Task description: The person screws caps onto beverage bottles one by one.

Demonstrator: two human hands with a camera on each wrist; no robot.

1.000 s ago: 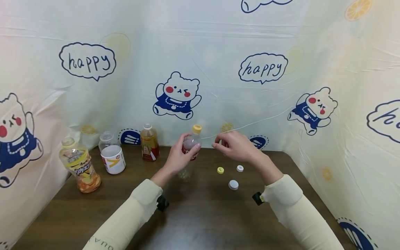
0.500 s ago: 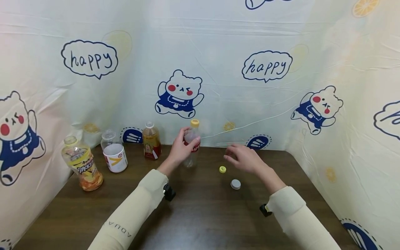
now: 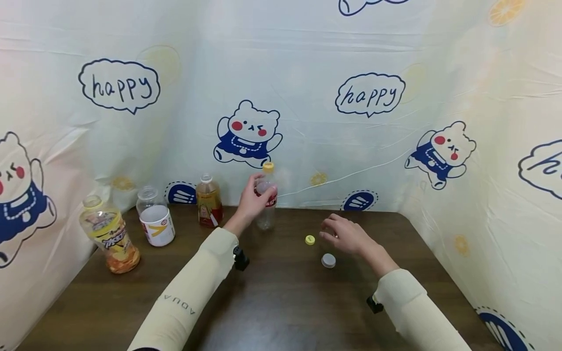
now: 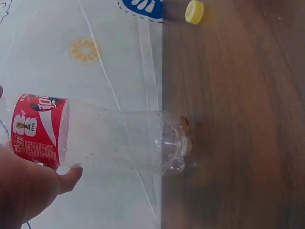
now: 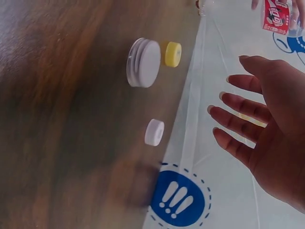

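Note:
My left hand (image 3: 250, 204) grips a clear plastic soda bottle (image 3: 265, 220) round its red label. The bottle stands upright near the back of the table, with a yellow cap (image 3: 268, 167) on its neck. In the left wrist view its see-through lower half (image 4: 119, 138) looks empty of drink. My right hand (image 3: 348, 236) holds nothing and hovers over the loose caps, fingers loosely spread in the right wrist view. Nearest to it lie a small white cap (image 5: 154, 132), mostly hidden by the hand in the head view, a yellow cap (image 3: 310, 240) and a wide white lid (image 3: 328, 261).
Three uncapped containers stand at the left: a yellow-labelled bottle (image 3: 110, 234) with orange contents, a clear jar (image 3: 155, 224) with a white label, and an amber drink bottle (image 3: 209, 202). A printed curtain (image 3: 307, 136) hangs right behind the brown table (image 3: 281, 302).
My left hand has moved the soda bottle slightly left and farther back. My right hand has moved from beside the bottle to the right and down over the caps, its fingers loosening.

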